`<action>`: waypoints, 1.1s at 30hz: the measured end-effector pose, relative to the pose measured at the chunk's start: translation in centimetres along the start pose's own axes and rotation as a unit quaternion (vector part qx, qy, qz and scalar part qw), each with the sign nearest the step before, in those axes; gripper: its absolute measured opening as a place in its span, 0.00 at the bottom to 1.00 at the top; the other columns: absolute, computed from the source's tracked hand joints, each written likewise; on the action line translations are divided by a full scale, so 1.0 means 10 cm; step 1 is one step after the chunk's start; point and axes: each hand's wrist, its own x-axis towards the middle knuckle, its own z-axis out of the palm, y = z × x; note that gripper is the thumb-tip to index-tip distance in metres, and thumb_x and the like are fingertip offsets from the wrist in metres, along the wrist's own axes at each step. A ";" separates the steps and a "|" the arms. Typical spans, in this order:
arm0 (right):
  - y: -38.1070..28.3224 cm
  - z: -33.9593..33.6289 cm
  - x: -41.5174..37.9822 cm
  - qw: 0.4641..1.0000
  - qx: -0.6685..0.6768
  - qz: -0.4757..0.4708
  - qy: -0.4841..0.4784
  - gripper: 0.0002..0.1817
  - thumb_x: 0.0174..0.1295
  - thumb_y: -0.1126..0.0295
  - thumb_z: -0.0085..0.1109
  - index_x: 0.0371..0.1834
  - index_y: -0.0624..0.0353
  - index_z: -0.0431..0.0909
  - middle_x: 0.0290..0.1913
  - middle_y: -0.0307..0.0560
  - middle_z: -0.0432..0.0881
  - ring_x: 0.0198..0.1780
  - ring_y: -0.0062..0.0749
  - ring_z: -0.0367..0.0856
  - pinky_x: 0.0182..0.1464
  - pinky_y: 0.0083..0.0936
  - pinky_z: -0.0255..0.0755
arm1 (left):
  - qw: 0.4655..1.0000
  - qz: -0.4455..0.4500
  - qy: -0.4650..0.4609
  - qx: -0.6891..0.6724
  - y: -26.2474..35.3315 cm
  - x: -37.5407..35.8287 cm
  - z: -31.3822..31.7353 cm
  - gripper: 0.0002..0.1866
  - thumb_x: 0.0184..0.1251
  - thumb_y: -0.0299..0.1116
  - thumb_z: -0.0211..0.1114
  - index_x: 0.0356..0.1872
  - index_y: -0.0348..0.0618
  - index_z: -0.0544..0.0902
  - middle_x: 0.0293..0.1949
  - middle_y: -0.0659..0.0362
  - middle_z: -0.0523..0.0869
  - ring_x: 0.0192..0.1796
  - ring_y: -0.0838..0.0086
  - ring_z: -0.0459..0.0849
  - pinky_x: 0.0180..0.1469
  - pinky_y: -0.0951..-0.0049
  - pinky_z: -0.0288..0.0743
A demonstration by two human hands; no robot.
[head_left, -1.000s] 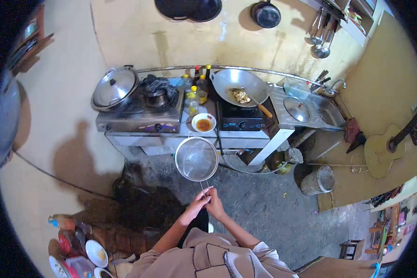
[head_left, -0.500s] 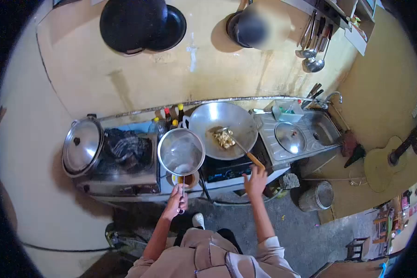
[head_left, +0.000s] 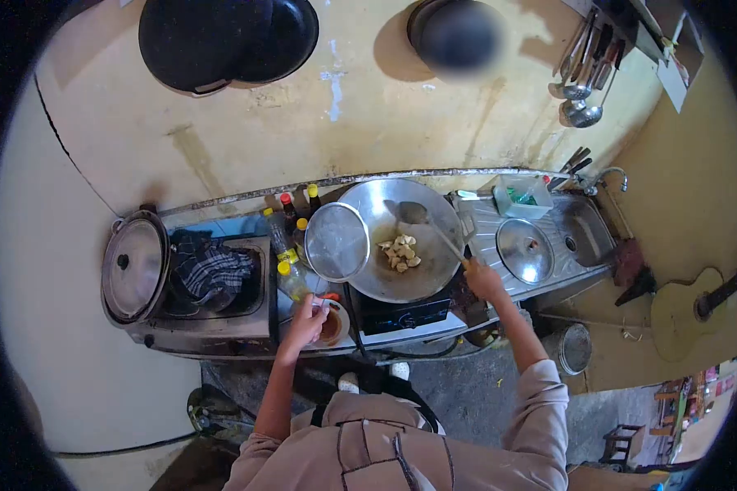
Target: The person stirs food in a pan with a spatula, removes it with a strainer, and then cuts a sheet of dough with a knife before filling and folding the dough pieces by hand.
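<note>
The left hand (head_left: 305, 327), fingers curled, holds a round silver mesh strainer (head_left: 336, 242) at a silver metal wok's (head_left: 397, 288) nine o'clock, apparently for closeness, while the right hand (head_left: 485, 281) grips a long metal spatula (head_left: 413, 213) from four o'clock, likely for leverage.

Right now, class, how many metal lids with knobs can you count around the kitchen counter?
2: a large lid left of the stove burners, a smaller lid beside the sink.
</note>
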 end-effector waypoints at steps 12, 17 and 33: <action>-0.07 -0.22 -0.14 0.761 0.514 0.105 -0.382 0.14 0.58 0.59 0.43 0.31 0.60 0.68 0.14 0.38 0.66 0.12 0.18 0.65 0.10 0.18 0.58 | 0.988 0.027 0.129 0.081 0.33 0.18 0.14 0.10 0.58 0.26 0.52 0.38 0.37 0.62 0.30 0.48 0.77 0.08 0.80 0.65 0.08 0.79 0.56; -0.54 -0.93 -0.58 0.894 0.317 0.090 -0.303 0.14 0.59 0.58 0.42 0.34 0.59 0.68 0.15 0.42 0.69 0.13 0.24 0.69 0.12 0.22 0.60 | 0.986 0.015 0.137 0.093 0.39 0.17 0.13 0.11 0.58 0.26 0.53 0.39 0.38 0.63 0.28 0.49 0.77 0.08 0.80 0.65 0.08 0.78 0.56; 0.28 -0.14 0.23 0.926 0.163 -0.105 -0.324 0.13 0.58 0.63 0.45 0.30 0.64 0.69 0.15 0.48 0.71 0.14 0.35 0.70 0.14 0.29 0.65 | 0.867 0.023 0.065 0.493 0.43 1.04 0.31 0.12 0.57 0.26 0.44 0.43 0.34 0.63 0.29 0.42 0.79 0.31 0.51 0.80 0.29 0.58 0.74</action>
